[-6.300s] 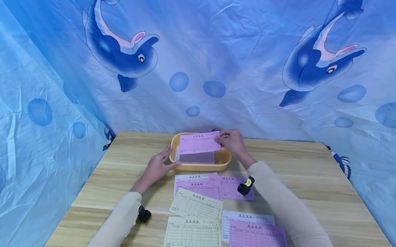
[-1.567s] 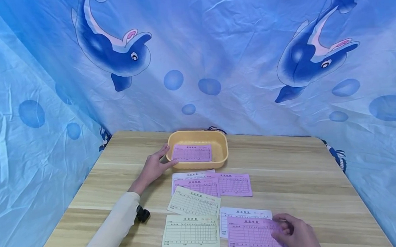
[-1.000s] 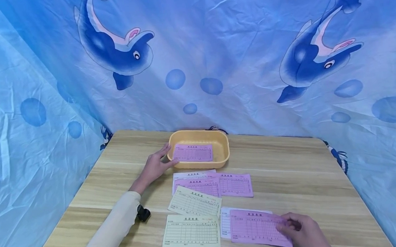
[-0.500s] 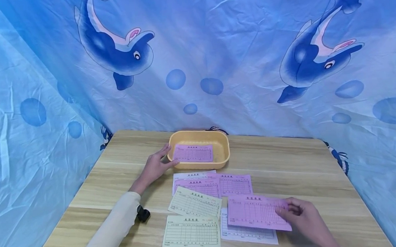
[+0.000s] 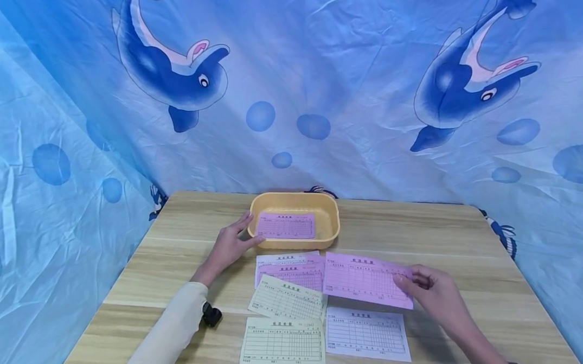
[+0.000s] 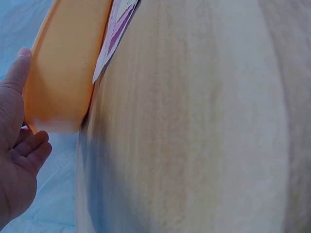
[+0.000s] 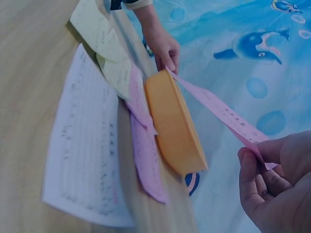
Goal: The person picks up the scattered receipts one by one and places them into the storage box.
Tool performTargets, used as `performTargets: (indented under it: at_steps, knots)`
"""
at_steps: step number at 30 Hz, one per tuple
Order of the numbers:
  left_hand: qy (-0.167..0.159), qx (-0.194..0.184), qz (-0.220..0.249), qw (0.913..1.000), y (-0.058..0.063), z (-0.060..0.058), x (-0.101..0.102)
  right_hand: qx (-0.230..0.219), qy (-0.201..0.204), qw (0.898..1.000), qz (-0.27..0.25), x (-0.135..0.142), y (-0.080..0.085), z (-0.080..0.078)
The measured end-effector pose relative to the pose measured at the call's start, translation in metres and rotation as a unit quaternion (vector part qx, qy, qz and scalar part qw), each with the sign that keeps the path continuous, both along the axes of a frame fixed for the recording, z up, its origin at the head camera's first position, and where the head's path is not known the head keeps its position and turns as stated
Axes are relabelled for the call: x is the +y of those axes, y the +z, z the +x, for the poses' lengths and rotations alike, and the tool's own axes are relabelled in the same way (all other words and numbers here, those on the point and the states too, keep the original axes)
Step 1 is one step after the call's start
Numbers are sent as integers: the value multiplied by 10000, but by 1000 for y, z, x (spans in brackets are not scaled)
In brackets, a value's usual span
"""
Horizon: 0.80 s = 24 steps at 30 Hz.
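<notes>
Head view: A pink slip [image 5: 361,281] is held by its right end, pinched between the thumb and fingers of the right hand [image 5: 435,292]. It has just been lifted off a white slip [image 5: 366,335] and brought farther up the table [image 5: 421,236], so the white slip's whole face is now left uncovered and one fewer slip is lying on the wood. The held slip is in the air, tilted, short of the yellow tray [image 5: 328,218]. Another pink slip [image 5: 286,226] is lying flat inside the tray, towards its left end. That end is held by the left hand [image 5: 230,244], thumb and fingers set apart around the corner. Near the white slip, two green slips [image 5: 282,345] and an overlapping white-and-pink group [image 5: 287,269] are spread.

Left wrist view: The tray's end is gripped, with one digit along the rim and the other fingertips bent in beside the outer wall. Paper edges are seen next to the tray.

Right wrist view: The held slip is shown almost edge-on, its near end nipped tightly by the fingers. Blue cloth [image 7: 228,97] is seen behind.
</notes>
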<state>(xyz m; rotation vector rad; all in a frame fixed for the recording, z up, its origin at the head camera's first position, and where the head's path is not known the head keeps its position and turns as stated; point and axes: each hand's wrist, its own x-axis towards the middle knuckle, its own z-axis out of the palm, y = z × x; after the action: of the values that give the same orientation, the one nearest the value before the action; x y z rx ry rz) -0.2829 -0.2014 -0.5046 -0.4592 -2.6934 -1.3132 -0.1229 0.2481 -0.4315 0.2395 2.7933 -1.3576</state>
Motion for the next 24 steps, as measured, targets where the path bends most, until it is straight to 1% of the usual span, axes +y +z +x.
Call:
performTargets:
  at_steps: [4, 9, 12, 16, 21, 24]
  knots:
    - [18, -56, -6, 10000, 0, 0, 0, 328, 136, 9993, -140, -7, 5, -10]
    - [22, -88, -25, 10000, 0, 0, 0, 754, 377, 9957, -390, -15, 10, -23]
    - [14, -115, -31, 9999, 1, 0, -1, 783, 415, 9946, -537, -20, 14, -32]
    - [30, -139, -67, 9999, 1, -2, -1, 727, 357, 9944, -674, -26, 18, -46]
    - [28, -151, -66, 9999, 1, -3, -1, 766, 344, 9927, -867, -34, 20, -66]
    - [28, -186, -31, 9998, 1, -2, -1, 679, 314, 9923, -990, -40, 20, -77]
